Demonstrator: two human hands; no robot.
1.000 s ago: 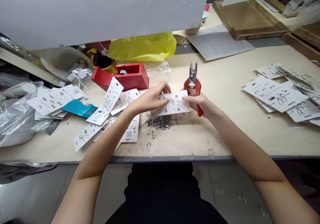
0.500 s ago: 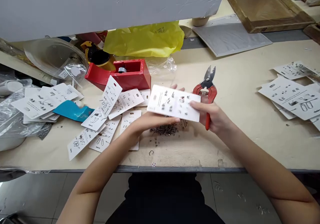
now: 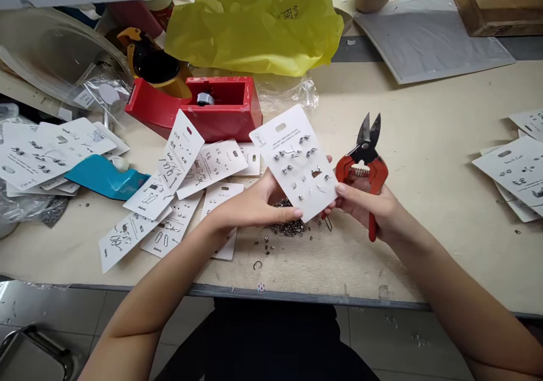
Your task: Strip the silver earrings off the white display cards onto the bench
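My left hand [image 3: 258, 205] grips a white earring card [image 3: 297, 166] by its lower left edge, thumb on the near side. The card is tilted with its back towards me, and metal posts and clasps poke through in rows. In my right hand [image 3: 375, 208] sit red-handled pruning shears [image 3: 365, 157], blades apart and pointing away from me. My right thumb also touches the card's right corner. Beneath the card lies a heap of small dark metal earring backs [image 3: 291, 225], partly hidden by the card and my left hand.
Several earring cards [image 3: 155, 194] overlap on the left, beside a teal plastic piece [image 3: 108, 177]. Behind them stands a red tape dispenser [image 3: 229, 120], with a yellow plastic bag [image 3: 254, 33] farther back. More cards [image 3: 517, 166] lie at the right.
The card has turned from lying nearly sideways and flat to a steeper tilt, its back with the posts now facing me. Both hands keep their holds, and the view has shifted.
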